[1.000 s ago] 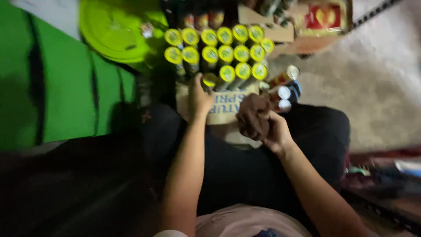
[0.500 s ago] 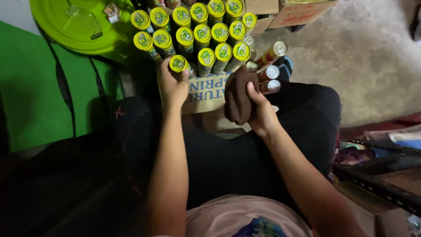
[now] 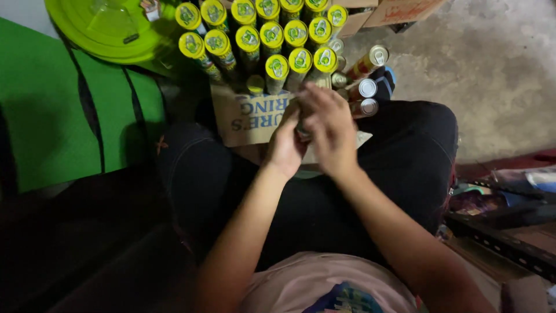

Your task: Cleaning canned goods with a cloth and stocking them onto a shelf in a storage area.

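Where the person's pink shirt (image 3: pixel 324 290) fills the bottom of the view, two bare arms reach out over a lap in dark trousers (image 3: pixel 324 203). The left hand (image 3: pixel 285 142) and the right hand (image 3: pixel 327 124) are pressed close together above the knees, with the fingers curled around something small between them. The right hand lies over the top and covers it, so what they hold cannot be told. Just past the hands sits a brown cardboard box (image 3: pixel 246 119) with big blue letters on its side, and the hands hide part of its near edge. Tall cans with yellow-green lids (image 3: pixel 277 66) stand upright in rows in and behind the box, packed side by side. To the right of them, a few cans with silver tops (image 3: pixel 367 88) lie on their sides, near the right knee. On the left is a green mat with dark stripes (image 3: pixel 58 116), and a round bright green lid (image 3: pixel 110 29) rests at the top left, beside the far cans. More brown cardboard (image 3: pixel 399 10) shows at the top edge, on the grey concrete floor (image 3: pixel 492 69). At the right edge, some dark clutter (image 3: pixel 504 197) lies low beside the leg.
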